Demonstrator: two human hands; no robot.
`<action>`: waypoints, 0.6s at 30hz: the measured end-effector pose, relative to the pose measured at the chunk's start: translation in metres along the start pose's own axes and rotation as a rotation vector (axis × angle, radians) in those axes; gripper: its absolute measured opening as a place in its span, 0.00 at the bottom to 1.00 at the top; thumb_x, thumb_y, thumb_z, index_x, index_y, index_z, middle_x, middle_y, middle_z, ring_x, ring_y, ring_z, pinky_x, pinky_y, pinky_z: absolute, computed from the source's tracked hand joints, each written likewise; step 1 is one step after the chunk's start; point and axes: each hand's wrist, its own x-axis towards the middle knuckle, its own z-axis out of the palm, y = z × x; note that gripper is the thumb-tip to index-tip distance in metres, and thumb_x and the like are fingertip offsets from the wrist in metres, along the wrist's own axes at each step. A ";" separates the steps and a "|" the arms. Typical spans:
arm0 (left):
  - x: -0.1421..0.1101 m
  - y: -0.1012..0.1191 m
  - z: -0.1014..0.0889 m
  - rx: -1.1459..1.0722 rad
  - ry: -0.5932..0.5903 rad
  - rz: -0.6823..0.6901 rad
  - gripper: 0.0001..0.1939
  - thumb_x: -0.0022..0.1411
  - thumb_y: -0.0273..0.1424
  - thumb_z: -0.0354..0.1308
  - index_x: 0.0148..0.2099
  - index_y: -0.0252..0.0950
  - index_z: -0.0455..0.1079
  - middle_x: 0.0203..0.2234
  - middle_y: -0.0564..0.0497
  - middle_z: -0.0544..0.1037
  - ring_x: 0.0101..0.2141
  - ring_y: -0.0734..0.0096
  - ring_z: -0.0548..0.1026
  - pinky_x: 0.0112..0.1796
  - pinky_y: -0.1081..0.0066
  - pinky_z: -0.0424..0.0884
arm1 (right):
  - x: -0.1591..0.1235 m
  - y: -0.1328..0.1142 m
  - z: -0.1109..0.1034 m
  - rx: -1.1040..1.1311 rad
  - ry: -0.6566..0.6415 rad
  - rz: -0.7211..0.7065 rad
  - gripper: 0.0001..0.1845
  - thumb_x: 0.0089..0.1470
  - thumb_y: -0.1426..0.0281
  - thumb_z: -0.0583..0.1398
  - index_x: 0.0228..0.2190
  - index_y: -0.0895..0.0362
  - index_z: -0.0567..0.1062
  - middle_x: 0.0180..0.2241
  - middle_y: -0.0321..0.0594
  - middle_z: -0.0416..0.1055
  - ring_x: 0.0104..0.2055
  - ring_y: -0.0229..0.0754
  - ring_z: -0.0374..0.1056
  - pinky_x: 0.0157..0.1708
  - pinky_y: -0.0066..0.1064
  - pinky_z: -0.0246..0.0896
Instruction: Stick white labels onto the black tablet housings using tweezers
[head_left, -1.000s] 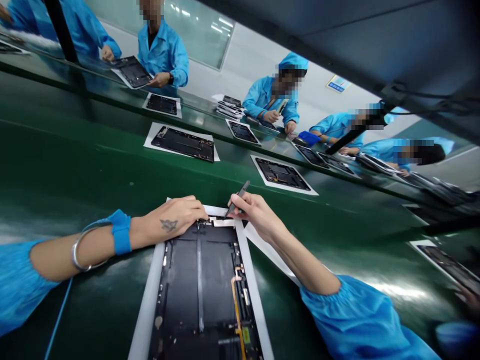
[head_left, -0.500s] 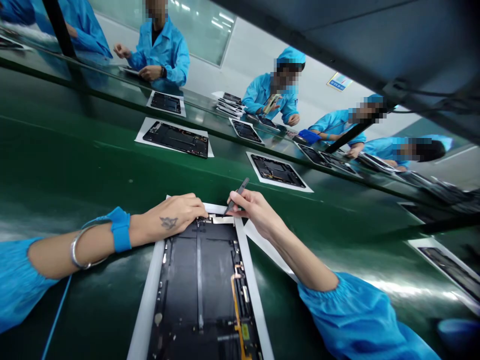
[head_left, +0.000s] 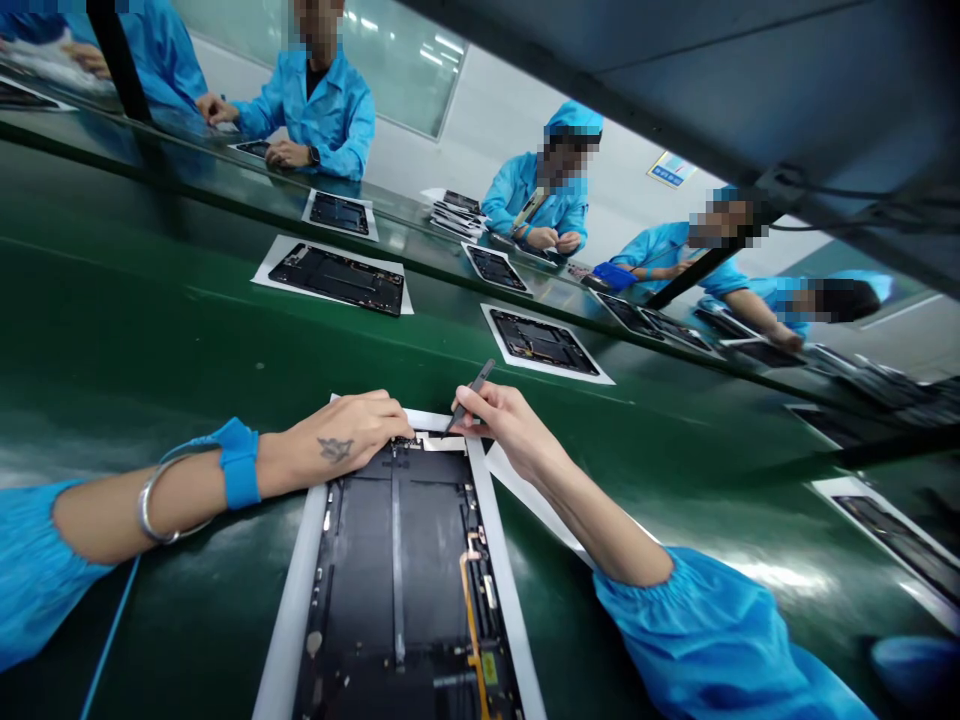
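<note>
Tool [head_left: 479, 382] in pinch of right hand [head_left: 513, 428]

Head-worn camera, facing forward-down, near tablet housing [head_left: 360, 560]

The green tabletop [head_left: 150, 320] is smooth and glossy. Toward the near edge, a white backing sheet [head_left: 285, 610] lies flat and carries an open device shell [head_left: 431, 580]. A second white sheet [head_left: 525, 487], partly hidden, lies just right of it. Midway to the far edge, two spaced sheets support a left shell [head_left: 337, 278] and a middle shell [head_left: 544, 343]. Toward the right edge lies a sheet-mounted shell [head_left: 896, 535]. The strip along the far edge bears a stack of shells and sheets [head_left: 457, 217].
</note>
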 end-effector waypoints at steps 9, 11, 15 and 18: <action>0.001 0.004 -0.004 0.006 -0.022 -0.026 0.15 0.72 0.22 0.44 0.46 0.35 0.73 0.40 0.48 0.78 0.38 0.67 0.71 0.37 0.71 0.68 | 0.001 0.001 0.001 0.008 0.006 0.000 0.31 0.35 0.42 0.71 0.20 0.56 0.71 0.20 0.32 0.63 0.26 0.36 0.63 0.37 0.36 0.73; 0.001 0.003 -0.004 0.003 -0.024 -0.029 0.15 0.72 0.22 0.45 0.46 0.35 0.73 0.39 0.48 0.78 0.38 0.67 0.71 0.36 0.71 0.67 | 0.001 0.001 0.001 0.002 0.007 0.000 0.31 0.35 0.42 0.71 0.21 0.56 0.72 0.21 0.32 0.64 0.27 0.37 0.64 0.37 0.35 0.72; 0.000 0.001 -0.003 0.005 -0.014 -0.008 0.15 0.73 0.22 0.44 0.47 0.35 0.73 0.39 0.48 0.77 0.38 0.67 0.71 0.36 0.71 0.68 | 0.001 0.000 0.001 0.003 0.004 -0.009 0.30 0.37 0.43 0.71 0.20 0.57 0.71 0.21 0.33 0.64 0.27 0.36 0.64 0.37 0.36 0.73; -0.001 0.000 -0.002 0.021 -0.012 -0.004 0.15 0.73 0.22 0.44 0.47 0.36 0.73 0.40 0.48 0.78 0.39 0.68 0.72 0.36 0.71 0.68 | 0.000 -0.003 -0.001 0.014 0.003 -0.040 0.30 0.39 0.44 0.70 0.18 0.57 0.70 0.24 0.35 0.66 0.28 0.36 0.64 0.37 0.36 0.74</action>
